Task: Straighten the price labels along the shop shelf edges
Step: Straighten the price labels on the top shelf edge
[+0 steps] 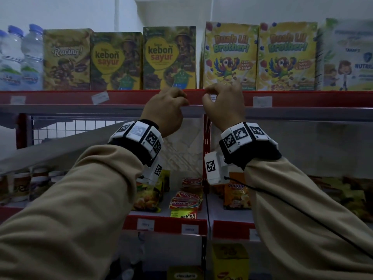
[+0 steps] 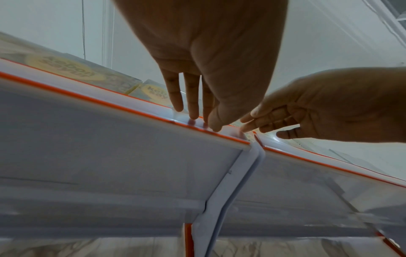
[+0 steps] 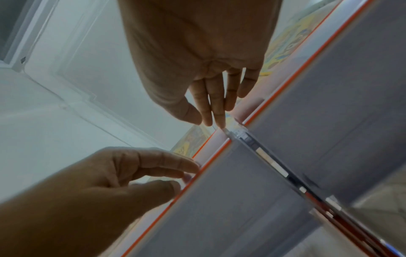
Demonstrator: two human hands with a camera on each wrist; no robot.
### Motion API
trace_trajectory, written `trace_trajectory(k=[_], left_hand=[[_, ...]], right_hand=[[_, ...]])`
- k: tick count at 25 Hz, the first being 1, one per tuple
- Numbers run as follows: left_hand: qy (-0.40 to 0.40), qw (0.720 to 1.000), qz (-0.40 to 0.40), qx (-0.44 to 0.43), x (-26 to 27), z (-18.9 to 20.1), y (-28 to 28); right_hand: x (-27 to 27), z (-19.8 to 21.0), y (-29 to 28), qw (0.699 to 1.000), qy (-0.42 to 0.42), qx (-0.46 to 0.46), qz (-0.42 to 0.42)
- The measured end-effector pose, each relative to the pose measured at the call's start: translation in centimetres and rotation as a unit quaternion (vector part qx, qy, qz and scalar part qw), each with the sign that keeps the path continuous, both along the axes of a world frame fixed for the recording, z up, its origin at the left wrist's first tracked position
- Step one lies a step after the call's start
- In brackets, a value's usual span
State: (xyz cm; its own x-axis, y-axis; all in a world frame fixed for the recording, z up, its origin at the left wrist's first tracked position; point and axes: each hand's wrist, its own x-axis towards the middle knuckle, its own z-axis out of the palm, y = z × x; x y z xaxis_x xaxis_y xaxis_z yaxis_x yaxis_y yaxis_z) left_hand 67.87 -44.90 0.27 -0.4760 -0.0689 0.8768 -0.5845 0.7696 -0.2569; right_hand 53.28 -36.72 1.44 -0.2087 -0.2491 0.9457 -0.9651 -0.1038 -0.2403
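Note:
Both my hands are raised to the red edge strip of the top shelf, where two shelf sections meet. My right hand touches a small white price label with its fingertips; the hand hides most of the label. Just to the left, my left hand rests its fingertips and thumb on the strip. Neither hand plainly pinches anything. Farther left, another label sits tilted on the strip.
Cereal boxes and water bottles stand on the top shelf right behind the strip. More labels sit along it. A red upright divides the bays. The lower shelf holds snack packets and has its own labels.

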Motion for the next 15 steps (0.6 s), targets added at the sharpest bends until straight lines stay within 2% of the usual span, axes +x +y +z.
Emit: trace_trajectory(k=[4,6,9,11,15], left_hand=[[0.014,0.999,-0.031,-0.012,0.0,-0.2,-0.3],[0.047,0.998,-0.042,-0.008,0.0,-0.2,-0.5],[0.095,0.995,0.000,0.013,0.6,0.1,-1.3],[0.085,0.996,0.019,0.023,1.2,0.3,-2.0],[0.068,0.997,0.003,-0.023,1.8,1.1,-2.5]], right_hand=[[0.4,0.4,-0.3,0.998,-0.051,-0.038,0.030],[0.3,0.7,-0.5,0.999,-0.042,-0.016,0.022],[0.4,1.1,-0.8,0.998,-0.011,0.053,-0.042],[0.6,1.4,-1.2,0.993,0.020,0.074,-0.091],[1.0,2.1,-2.1,0.978,0.095,0.096,-0.160]])
